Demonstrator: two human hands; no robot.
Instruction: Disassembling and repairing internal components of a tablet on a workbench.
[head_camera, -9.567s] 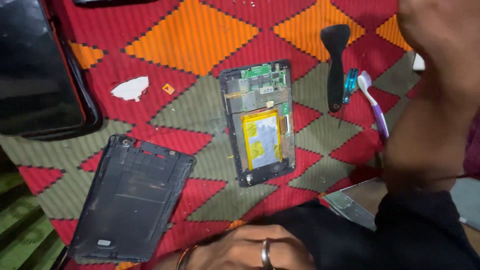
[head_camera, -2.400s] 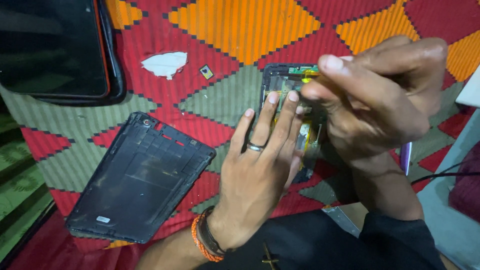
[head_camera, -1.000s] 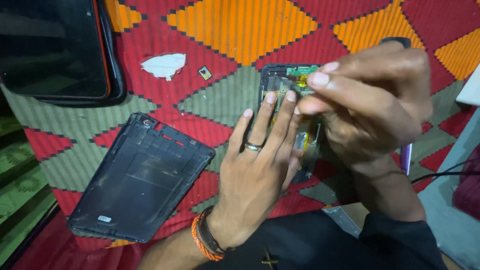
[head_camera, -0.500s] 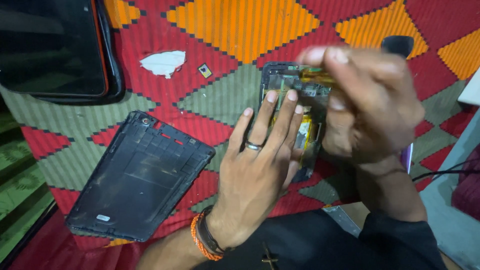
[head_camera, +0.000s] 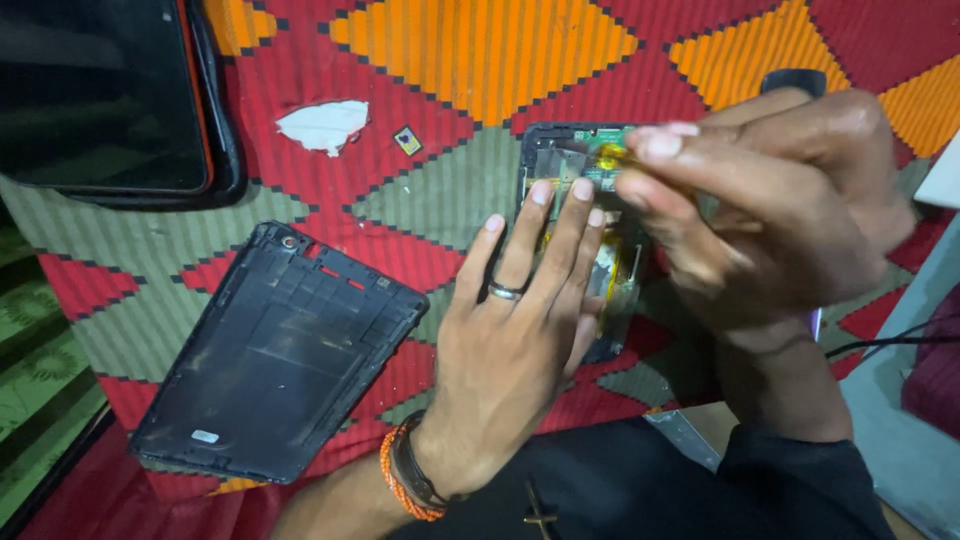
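An opened tablet with bare circuit board and yellow battery lies on a red, orange and green patterned cloth. My left hand, a ring on one finger, lies flat on its lower half with the fingers spread and pins it down. My right hand hovers over the top of the board, fingertips pinched on a small yellow-tipped tool that touches the board. Most of the tablet is hidden under both hands.
The tablet's black back cover lies inside-up to the left. A dark screen in a black case sits at top left. A white paper scrap and a tiny chip lie on the cloth. A black tool handle shows behind my right hand.
My right hand has come in over the board and shifted slightly, its pinched fingertips now lower on the top edge. My left hand stays pressed on the tablet.
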